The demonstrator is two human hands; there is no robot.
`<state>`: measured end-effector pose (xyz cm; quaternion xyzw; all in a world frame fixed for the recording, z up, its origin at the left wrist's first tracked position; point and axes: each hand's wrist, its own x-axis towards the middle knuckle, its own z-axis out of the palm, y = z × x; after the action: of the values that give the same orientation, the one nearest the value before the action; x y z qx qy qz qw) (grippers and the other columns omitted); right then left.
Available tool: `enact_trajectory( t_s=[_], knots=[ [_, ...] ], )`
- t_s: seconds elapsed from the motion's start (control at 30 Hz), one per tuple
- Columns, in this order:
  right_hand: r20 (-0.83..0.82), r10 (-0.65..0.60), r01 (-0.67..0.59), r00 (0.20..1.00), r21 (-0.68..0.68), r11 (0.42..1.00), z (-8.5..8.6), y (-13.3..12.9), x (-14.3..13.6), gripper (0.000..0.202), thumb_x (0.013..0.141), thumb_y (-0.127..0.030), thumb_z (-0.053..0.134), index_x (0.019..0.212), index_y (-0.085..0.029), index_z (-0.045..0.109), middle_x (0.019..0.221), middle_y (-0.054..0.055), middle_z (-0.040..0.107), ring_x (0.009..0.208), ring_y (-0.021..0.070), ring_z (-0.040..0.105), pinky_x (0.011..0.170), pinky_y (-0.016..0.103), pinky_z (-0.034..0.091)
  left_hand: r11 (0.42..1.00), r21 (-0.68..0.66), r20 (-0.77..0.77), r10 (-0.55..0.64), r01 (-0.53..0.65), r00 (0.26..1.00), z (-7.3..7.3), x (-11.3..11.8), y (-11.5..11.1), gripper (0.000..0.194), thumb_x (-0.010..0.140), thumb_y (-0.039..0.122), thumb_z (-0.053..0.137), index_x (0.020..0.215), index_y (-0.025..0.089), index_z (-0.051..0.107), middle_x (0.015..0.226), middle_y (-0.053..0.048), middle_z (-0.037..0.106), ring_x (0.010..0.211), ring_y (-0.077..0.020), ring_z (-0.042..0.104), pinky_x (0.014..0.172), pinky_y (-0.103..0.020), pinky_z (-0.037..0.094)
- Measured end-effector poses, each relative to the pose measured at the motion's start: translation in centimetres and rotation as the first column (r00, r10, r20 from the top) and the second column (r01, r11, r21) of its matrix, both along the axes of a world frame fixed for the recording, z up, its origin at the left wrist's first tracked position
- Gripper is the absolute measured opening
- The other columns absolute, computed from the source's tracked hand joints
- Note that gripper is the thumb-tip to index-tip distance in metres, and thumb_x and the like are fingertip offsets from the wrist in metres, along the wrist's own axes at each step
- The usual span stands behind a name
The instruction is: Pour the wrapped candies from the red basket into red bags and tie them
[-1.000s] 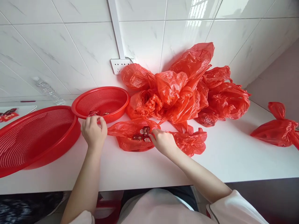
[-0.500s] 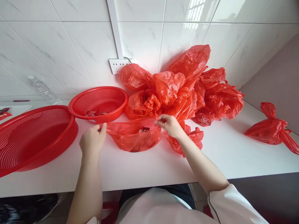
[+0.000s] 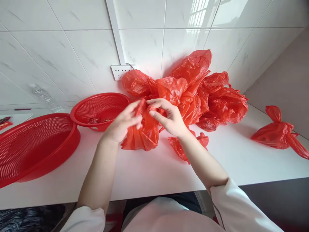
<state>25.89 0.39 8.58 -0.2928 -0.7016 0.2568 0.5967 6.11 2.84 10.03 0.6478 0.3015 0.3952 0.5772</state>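
A thin red plastic bag (image 3: 142, 138) stands on the white counter in front of me, its top gathered upward and its lower part creased. My left hand (image 3: 123, 124) is at the left side of its neck, with a strip of the plastic between thumb and fingers. Opposite it, my right hand (image 3: 167, 116) has its fingers curled over the gathered top, thumb on the near side. Whatever the bag contains does not show through now. A smaller crumpled red bag (image 3: 180, 148) lies just under my right forearm.
Behind the hands, a heap of red plastic bags (image 3: 190, 93) leans on the tiled wall. At left stand a red basket (image 3: 101, 96) with small packets and a larger red basket (image 3: 70, 138). A knotted red bag (image 3: 274, 133) sits far right; a clear bottle (image 3: 45, 96) stands behind the baskets.
Both hands have come together and risen, drawing the bag's stretched-out opening into a gathered neck. The bag now stands taller and narrower.
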Motion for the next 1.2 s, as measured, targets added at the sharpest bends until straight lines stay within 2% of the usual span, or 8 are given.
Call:
enact_trajectory(
  t_s=[0.1, 0.2, 0.53, 0.73, 0.83, 0.97, 1.07, 1.2],
  knots=[
    [0.201, 0.055, -0.075, 0.978, 0.095, 0.993, 1.0, -0.6, -0.2, 0.012, 0.092, -0.03, 0.062, 0.096, -0.023, 0.071, 0.131, 0.005, 0.058, 0.129, 0.023, 0.05, 0.109, 0.043, 0.04, 0.992, -0.005, -0.21, -0.126, 0.128, 0.97, -1.1, 1.2, -0.5, 0.048, 0.076, 0.034, 0.075, 0.12, 0.027, 0.059, 0.073, 0.003, 0.058, 0.052, -0.0075, 0.047, 0.05, -0.022, 0.041],
    [0.279, 0.168, -0.183, 0.945, 0.03, 0.983, 0.8, -0.8, 0.0, 0.022, 0.097, -0.029, 0.052, 0.109, -0.025, 0.07, 0.136, 0.004, 0.055, 0.136, 0.0223, 0.044, 0.11, 0.042, 0.04, 0.999, 0.006, -0.235, -0.045, 0.048, 0.971, -2.0, 1.8, -0.9, 0.028, 0.088, 0.045, 0.061, 0.104, 0.022, 0.062, 0.053, 0.006, 0.042, 0.042, -0.007, 0.038, 0.042, -0.021, 0.032],
    [-0.255, 0.043, -0.086, 0.966, -0.163, 0.983, -4.1, -0.4, 0.3, 0.015, 0.082, -0.031, 0.074, 0.085, -0.02, 0.064, 0.084, 0.001, 0.066, 0.078, 0.0137, 0.063, 0.075, 0.031, 0.055, 0.993, -0.096, -0.077, 0.062, -0.069, 0.995, -3.2, 1.2, -0.9, 0.029, 0.094, 0.048, 0.05, 0.104, 0.021, 0.059, 0.053, 0.004, 0.055, 0.044, -0.0098, 0.05, 0.049, -0.023, 0.04],
    [0.141, 0.266, -0.229, 0.954, -0.232, 0.945, -5.1, -3.9, 0.1, 0.012, 0.089, -0.032, 0.064, 0.088, -0.02, 0.068, 0.089, 0.004, 0.069, 0.081, 0.0157, 0.065, 0.074, 0.031, 0.055, 0.995, 0.095, -0.241, 0.011, 0.012, 0.97, -2.0, 0.3, -1.0, 0.01, 0.077, 0.022, 0.067, 0.085, 0.02, 0.064, 0.078, 0.0, 0.064, 0.06, -0.0099, 0.054, 0.06, -0.025, 0.047],
    [0.016, 0.065, -0.061, 0.998, -0.182, 0.981, -6.0, -3.6, -0.5, 0.013, 0.092, -0.033, 0.06, 0.091, -0.021, 0.064, 0.096, 0.005, 0.068, 0.092, 0.0169, 0.064, 0.086, 0.034, 0.052, 0.907, 0.403, -0.547, 0.128, 0.126, 0.827, -0.6, 0.1, -2.6, 0.018, 0.075, 0.011, 0.057, 0.088, 0.022, 0.063, 0.08, 0.001, 0.064, 0.067, -0.0131, 0.057, 0.061, -0.025, 0.045],
    [-0.188, 0.029, -0.077, 0.982, -0.252, 0.965, -6.3, -1.6, -1.4, 0.026, 0.096, -0.043, 0.051, 0.114, -0.025, 0.058, 0.12, 0.005, 0.062, 0.112, 0.0161, 0.059, 0.1, 0.034, 0.047, 0.642, 0.745, -0.595, 0.516, 0.181, 0.617, 0.0, 0.4, -4.2, 0.024, 0.076, 0.005, 0.049, 0.086, 0.021, 0.065, 0.096, -0.005, 0.065, 0.07, -0.0154, 0.061, 0.06, -0.027, 0.045],
    [-0.246, 0.12, -0.204, 0.962, -0.353, 0.913, -6.1, -0.2, -2.2, 0.038, 0.096, -0.051, 0.045, 0.124, -0.026, 0.055, 0.125, 0.004, 0.061, 0.118, 0.0157, 0.057, 0.104, 0.033, 0.045, 0.497, 0.851, -0.471, 0.578, 0.17, 0.666, -1.0, 0.5, -3.9, 0.027, 0.084, 0.006, 0.045, 0.09, 0.021, 0.067, 0.117, -0.007, 0.064, 0.089, -0.0177, 0.067, 0.074, -0.028, 0.052],
    [-0.347, 0.155, -0.297, 0.925, -0.408, 0.863, -5.9, 1.0, -2.9, 0.037, 0.093, -0.056, 0.051, 0.103, -0.022, 0.064, 0.1, 0.002, 0.067, 0.098, 0.0153, 0.063, 0.095, 0.031, 0.051, 0.461, 0.882, -0.311, 0.425, 0.093, 0.85, -3.3, 0.0, -2.4, 0.03, 0.089, 0.008, 0.049, 0.098, 0.025, 0.071, 0.126, -0.005, 0.062, 0.115, -0.0186, 0.062, 0.097, -0.032, 0.053]
  ],
)
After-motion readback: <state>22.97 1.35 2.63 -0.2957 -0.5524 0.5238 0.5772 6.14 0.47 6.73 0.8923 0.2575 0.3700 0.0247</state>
